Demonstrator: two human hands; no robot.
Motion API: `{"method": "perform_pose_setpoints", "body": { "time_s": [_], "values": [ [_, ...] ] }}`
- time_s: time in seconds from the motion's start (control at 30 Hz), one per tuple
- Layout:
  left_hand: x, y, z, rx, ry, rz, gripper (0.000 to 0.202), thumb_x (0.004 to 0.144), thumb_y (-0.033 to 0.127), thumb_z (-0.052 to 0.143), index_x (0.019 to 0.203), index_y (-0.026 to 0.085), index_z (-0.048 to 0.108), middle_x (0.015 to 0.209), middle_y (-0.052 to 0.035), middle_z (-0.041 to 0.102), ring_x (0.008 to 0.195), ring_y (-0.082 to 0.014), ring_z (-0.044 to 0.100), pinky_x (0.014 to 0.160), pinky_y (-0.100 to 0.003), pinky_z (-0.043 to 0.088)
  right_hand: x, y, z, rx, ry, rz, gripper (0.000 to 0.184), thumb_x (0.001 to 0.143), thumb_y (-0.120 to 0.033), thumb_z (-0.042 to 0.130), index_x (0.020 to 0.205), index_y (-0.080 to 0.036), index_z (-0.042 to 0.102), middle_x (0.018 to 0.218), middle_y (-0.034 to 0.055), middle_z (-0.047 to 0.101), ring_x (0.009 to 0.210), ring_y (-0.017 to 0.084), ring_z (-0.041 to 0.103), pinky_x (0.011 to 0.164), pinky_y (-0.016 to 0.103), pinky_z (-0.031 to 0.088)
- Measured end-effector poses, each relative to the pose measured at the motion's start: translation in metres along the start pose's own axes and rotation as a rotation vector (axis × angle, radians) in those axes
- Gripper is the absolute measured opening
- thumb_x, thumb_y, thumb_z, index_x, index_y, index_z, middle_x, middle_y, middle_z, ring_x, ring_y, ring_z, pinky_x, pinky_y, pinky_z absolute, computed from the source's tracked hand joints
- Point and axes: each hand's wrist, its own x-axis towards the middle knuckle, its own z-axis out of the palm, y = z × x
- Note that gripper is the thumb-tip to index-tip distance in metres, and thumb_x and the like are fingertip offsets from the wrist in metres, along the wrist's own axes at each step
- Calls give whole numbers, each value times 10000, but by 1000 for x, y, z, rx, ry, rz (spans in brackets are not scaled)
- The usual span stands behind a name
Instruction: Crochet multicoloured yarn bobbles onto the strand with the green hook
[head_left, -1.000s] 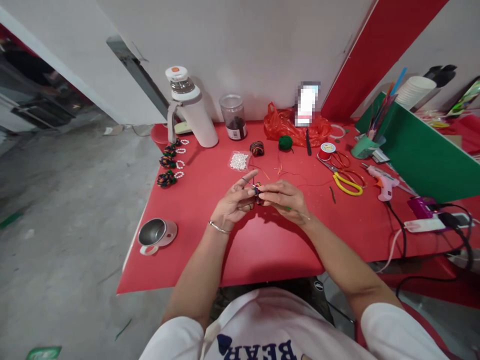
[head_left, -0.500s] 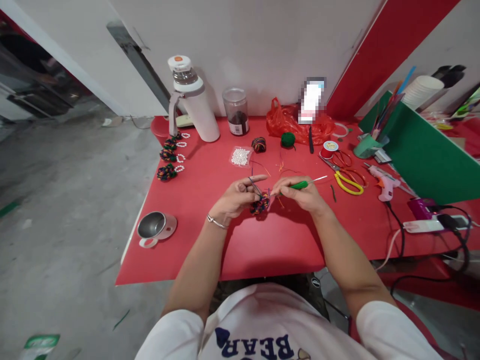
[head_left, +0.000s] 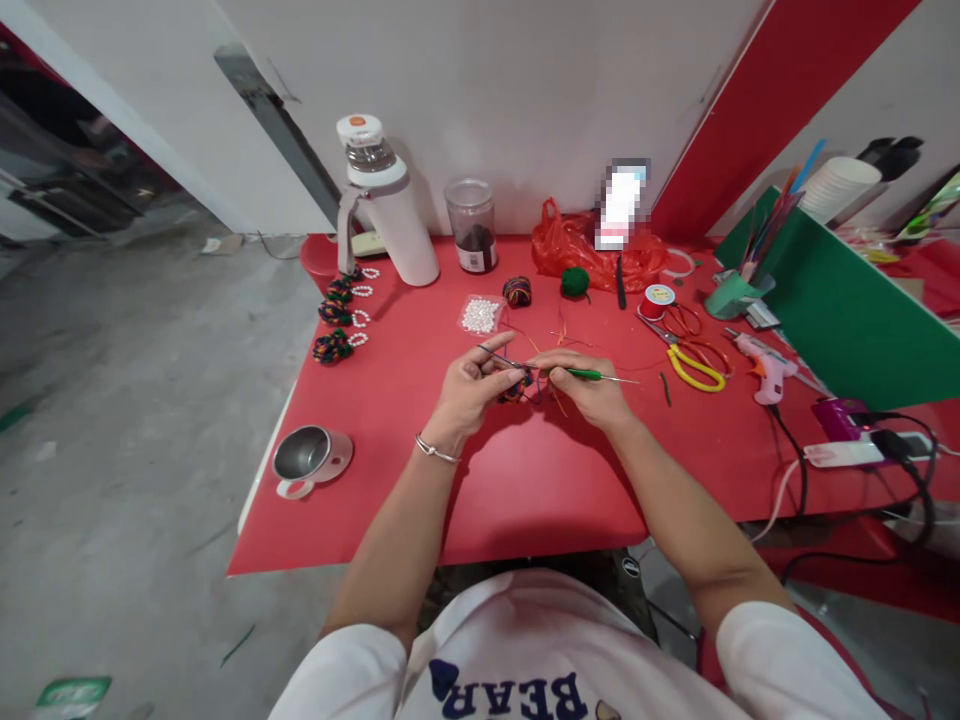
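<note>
My left hand (head_left: 469, 395) pinches a small multicoloured crochet piece (head_left: 514, 388), with a dark strand of yarn running over its raised index finger. In my right hand (head_left: 589, 388) is a crochet hook (head_left: 585, 374) with a green handle, held level; its front end meets the yarn at the left fingertips, and its thin metal rear end points right. Loose yarn tails hang below the piece. Beyond the hands lie a multicoloured yarn ball (head_left: 517, 291), a green yarn ball (head_left: 574, 282) and a packet of white beads (head_left: 481, 315).
At the left edge stand a metal mug (head_left: 313, 458) and several crocheted pieces with bead loops (head_left: 332, 347). A white flask (head_left: 390, 215) and a clear jar (head_left: 472, 225) are at the back. Yellow-handled pliers (head_left: 696, 370) and a pink glue gun (head_left: 766, 365) lie on the right.
The crochet hook has swung from a rightward upward slant to nearly level, and its front end is now up by the left fingers. Both hands have shifted slightly, the right one leftward.
</note>
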Motion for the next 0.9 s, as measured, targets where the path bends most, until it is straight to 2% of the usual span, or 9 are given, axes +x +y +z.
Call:
{"method": "perform_pose_setpoints", "body": {
  "time_s": [0.1,0.27,0.4,0.47,0.53,0.67,0.8,0.9],
  "values": [
    [0,-1,0,49,32,34,799,588,231,930,1337,143,665,709,-27,725,645,-131,650,635,-245,482,0,1,-1,0,-18,-36,142,897,-415,733,997,-353,813,1028,14,795,995,179,724,941,359,567],
    [0,-5,4,73,60,49,894,588,205,921,1421,161,601,690,-9,726,609,-115,635,609,-225,464,-1,3,0,-130,-47,-108,158,917,-396,712,1021,-322,805,1035,28,767,983,168,712,917,342,574],
    [0,-14,13,-15,159,77,892,582,175,900,1420,155,597,712,-8,746,612,-107,645,611,-213,480,-8,10,12,-379,48,-320,183,949,-336,676,1099,-319,780,1034,40,742,968,166,689,870,333,576],
    [-1,-18,16,-103,165,46,897,577,181,902,1419,148,594,705,-6,744,588,-102,635,580,-203,472,-13,14,19,-460,110,-432,237,944,-290,683,1164,-340,757,1061,44,734,955,167,685,814,320,582],
    [-2,-19,17,-197,134,-19,909,577,195,911,1424,146,585,682,5,727,509,-77,579,483,-179,401,-16,16,23,-487,156,-492,294,935,-268,693,1211,-362,736,1091,44,730,955,170,691,793,319,593],
    [-3,-12,14,-284,73,-136,928,589,188,918,1444,147,559,627,47,675,371,-13,376,365,-170,178,-14,14,19,-363,120,-436,238,934,-316,697,1158,-365,760,1094,34,756,975,177,722,869,352,619],
    [-3,-4,10,-298,35,-192,969,582,150,914,1470,145,528,598,58,653,378,-18,370,366,-175,134,-4,11,7,-175,30,-298,170,922,-368,709,1068,-340,792,1050,25,791,969,172,744,888,342,619],
    [-3,-4,7,-297,15,-199,957,593,155,909,1471,144,529,604,52,664,378,-18,369,368,-180,128,0,12,1,-102,-12,-270,169,898,-390,733,1045,-341,799,1039,20,800,968,167,749,892,327,612]
  ]
}}
